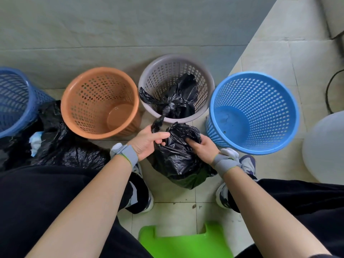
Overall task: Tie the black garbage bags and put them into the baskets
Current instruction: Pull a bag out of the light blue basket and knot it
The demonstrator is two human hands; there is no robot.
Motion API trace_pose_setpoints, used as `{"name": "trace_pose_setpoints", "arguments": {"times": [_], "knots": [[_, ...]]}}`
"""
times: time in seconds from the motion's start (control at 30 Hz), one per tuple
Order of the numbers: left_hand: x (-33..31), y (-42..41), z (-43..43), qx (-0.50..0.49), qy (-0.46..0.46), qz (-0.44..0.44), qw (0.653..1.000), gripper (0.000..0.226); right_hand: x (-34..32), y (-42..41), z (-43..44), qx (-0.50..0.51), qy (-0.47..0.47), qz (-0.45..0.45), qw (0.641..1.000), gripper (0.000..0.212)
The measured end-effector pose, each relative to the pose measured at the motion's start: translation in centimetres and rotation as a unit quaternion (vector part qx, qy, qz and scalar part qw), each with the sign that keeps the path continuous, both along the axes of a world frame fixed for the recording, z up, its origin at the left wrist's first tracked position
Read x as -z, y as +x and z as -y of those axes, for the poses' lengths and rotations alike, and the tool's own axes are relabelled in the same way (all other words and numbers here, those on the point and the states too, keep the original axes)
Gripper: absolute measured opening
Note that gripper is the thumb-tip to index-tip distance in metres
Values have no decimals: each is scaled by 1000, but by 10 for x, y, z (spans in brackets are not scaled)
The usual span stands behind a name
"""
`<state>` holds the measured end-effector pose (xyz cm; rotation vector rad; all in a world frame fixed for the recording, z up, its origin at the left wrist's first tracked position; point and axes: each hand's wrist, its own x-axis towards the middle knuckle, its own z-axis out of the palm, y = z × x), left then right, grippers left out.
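Note:
A full black garbage bag stands on the tiled floor between my feet. My left hand pinches a twisted strip of its plastic that stretches up and away. My right hand grips the bunched top of the same bag, fingers curled into the folds. Behind it, a grey basket holds a tied black bag. An orange basket to the left and a light blue basket to the right hold nothing.
A dark blue basket stands at the far left, with more black bags and white scraps heaped beside it. A green plastic stool sits under me. A pale round container and a black cable are at the right.

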<state>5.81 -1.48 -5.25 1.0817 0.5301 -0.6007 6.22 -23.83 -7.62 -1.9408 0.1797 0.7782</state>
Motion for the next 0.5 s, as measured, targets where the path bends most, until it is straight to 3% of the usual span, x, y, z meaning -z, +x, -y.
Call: {"name": "trace_pose_setpoints", "arguments": {"times": [0.1,0.17,0.2,0.23,0.37,0.4,0.5], "knots": [[3,0,4,85,100,13,991,52,-6,1,-4,-37,5,17,999,15],[6,0,8,82,211,12,974,27,-9,-3,-7,-71,-4,17,997,23],[7,2,10,46,252,-1,967,10,-11,-6,-7,-91,-15,15,996,26],[8,4,12,-7,272,-19,962,8,-13,-9,-7,-106,-23,15,994,31],[7,10,10,-192,175,-78,962,13,-20,-14,-3,-94,19,19,995,64],[8,10,9,-213,150,-91,961,15,-19,-14,-3,-117,-4,44,992,61],[8,8,6,-190,119,-125,967,10,-10,-14,-5,-212,-94,98,968,24]]}}
